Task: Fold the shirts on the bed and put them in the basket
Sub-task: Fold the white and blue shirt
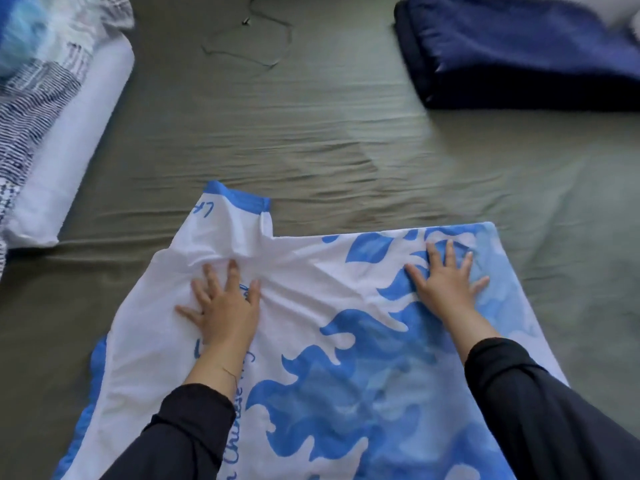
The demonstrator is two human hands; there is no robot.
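A: What are the fingers doing right now?

B: On the left hand (221,304) the fingers (232,271) are lying straight and spread, pressing flat into the white part of the shirt (346,341) just below the sleeve (230,216). The right hand (446,284) is doing the same, splayed on the blue flame print near the far right corner. Neither is gripping anything.

A: And the shirt is sitting where?

B: It is lying spread on the bed (311,140), close to the person, with the blue-trimmed sleeve sticking out toward the far side. I am not seeing the basket anywhere.

A: How is it going to handle?

B: I am judging it light, thin and limp; it is wrinkling under the left palm, so it will likely slide on the sheet and sag when lifted. Pinching the sleeve edge or the shoulder seam, then the hem corners, looks best.

A: Anything else around?

B: A dark blue blanket (519,53) is resting far right, patterned bedding (52,98) far left, and a thin cord (249,39) beyond.
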